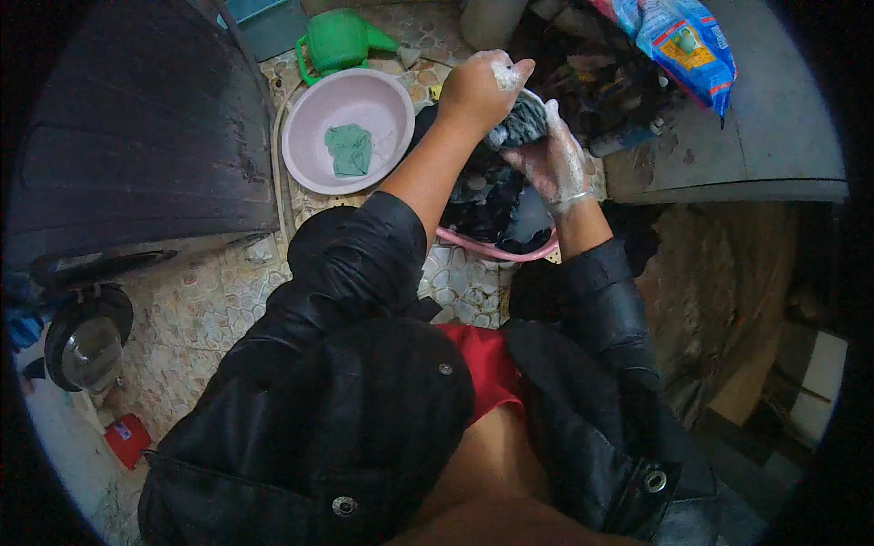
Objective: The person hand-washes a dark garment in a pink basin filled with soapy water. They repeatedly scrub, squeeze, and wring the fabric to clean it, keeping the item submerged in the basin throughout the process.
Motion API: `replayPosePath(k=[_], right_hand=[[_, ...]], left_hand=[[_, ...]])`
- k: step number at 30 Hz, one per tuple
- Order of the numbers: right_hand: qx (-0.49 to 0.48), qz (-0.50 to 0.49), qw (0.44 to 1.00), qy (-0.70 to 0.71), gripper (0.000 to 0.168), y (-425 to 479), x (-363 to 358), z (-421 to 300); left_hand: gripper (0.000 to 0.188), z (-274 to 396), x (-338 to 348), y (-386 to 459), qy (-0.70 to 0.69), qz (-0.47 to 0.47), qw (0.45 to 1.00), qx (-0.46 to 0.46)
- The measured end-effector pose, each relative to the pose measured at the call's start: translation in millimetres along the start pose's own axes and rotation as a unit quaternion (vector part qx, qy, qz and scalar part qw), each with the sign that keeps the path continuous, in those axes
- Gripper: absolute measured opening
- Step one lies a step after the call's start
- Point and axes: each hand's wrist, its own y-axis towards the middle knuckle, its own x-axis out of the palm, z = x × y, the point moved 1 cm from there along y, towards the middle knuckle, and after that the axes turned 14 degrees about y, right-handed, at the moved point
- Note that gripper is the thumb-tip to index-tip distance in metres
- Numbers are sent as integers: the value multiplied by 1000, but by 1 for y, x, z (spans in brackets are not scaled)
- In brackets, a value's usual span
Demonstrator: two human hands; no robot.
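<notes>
Soapy foam coats both of my hands over a pink basin (502,252). My left hand (481,89) is closed in a fist on a wet dark grey cloth (522,124). The cloth is bunched between the hands, and part of it is hidden behind the left wrist. My right hand (556,160), with a bracelet at its wrist, holds the cloth's other side from below, palm turned towards it. Dark wet laundry (478,198) lies beneath in the basin, amid cloudy suds.
A pale pink basin (300,157) at left holds a small green cloth (349,150). Behind it is a green watering can (338,42). A blue detergent bag (689,48) lies on a grey ledge (765,136) at right. A dark cabinet-like panel (136,130) bounds the left.
</notes>
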Motion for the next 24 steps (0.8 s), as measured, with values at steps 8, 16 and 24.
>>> replayPosePath(k=[8,16,24], right_hand=[[-69,18,788,-611,29,22,-43,-19],[-269,-81,750,-599,71,23,-49,21],[-199,20,979,29,28,-2,8,-17]], left_hand=[[34,4,-3,0,-43,-65,997,21],[40,25,5,-13,-103,-169,972,125],[80,-9,0,-10,-136,-366,920,30]])
